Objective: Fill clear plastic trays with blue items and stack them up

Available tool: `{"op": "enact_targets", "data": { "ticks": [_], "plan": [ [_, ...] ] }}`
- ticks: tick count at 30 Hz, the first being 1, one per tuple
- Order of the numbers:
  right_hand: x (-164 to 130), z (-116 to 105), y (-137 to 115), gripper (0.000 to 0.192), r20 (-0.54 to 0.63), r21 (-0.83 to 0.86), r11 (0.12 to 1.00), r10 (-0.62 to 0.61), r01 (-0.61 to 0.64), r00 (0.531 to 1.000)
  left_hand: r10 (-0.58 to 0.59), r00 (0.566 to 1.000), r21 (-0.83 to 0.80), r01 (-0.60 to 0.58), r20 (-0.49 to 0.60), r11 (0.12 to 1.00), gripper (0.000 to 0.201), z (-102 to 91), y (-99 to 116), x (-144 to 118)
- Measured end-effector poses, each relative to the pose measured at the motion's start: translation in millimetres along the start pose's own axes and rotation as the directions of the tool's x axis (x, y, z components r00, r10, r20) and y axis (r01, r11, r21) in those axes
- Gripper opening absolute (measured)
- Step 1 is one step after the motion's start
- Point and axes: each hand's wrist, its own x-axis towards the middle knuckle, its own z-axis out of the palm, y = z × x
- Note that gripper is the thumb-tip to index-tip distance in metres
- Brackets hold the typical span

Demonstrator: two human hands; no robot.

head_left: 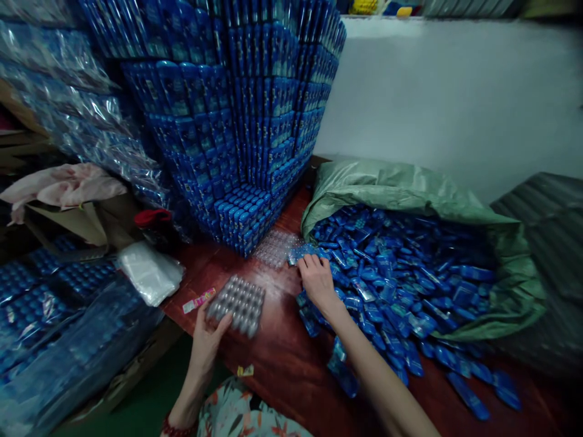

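My left hand (207, 340) holds the near edge of a clear plastic blister tray (237, 301) with rows of small pockets, resting on the reddish wooden table (282, 358). My right hand (317, 280) reaches into a heap of small blue packets (401, 285) spilling from a green sack (387, 182), its fingers closed on a blue packet (303, 252) at the heap's left edge. A second clear blister tray (276, 246) lies just beyond that hand.
A tall stack of blue packaged items (237, 121) rises at the back of the table. Wrapped blue bundles (68, 315) lie at the left, with a white plastic bag (150, 273), a red item (152, 216) and pink cloth (64, 185). A white wall (455, 97) stands behind.
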Motion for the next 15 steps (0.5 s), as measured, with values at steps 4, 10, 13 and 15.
{"op": "enact_targets", "data": {
  "ticks": [4, 10, 13, 15],
  "plan": [
    [-11, 22, -6, 0.023, 0.065, 0.176, 0.980, 0.082, -0.092, 0.995, -0.027, 1.000, -0.015, 0.027, 0.000, 1.000, 0.073, 2.9, -4, 0],
    [-45, -6, -67, 0.020, 0.062, 0.829, 0.555, -0.212, 0.067, 0.975, -0.010, 0.999, 0.010, 0.010, 0.037, 1.000, 0.072, 16.4, -1, -5],
    [-48, -7, -83, 0.009, 0.154, 0.926, 0.375, -0.271, -0.043, 0.950, -0.014, 0.995, 0.018, 0.013, 0.101, 1.000, 0.072, 22.1, 5, -8],
    [-45, 0, -84, 0.008, 0.237, 0.950, 0.270, -0.283, -0.160, 0.930, -0.019, 0.989, 0.025, 0.015, 0.145, 1.000, 0.071, 23.3, 9, -11]
  ]
}}
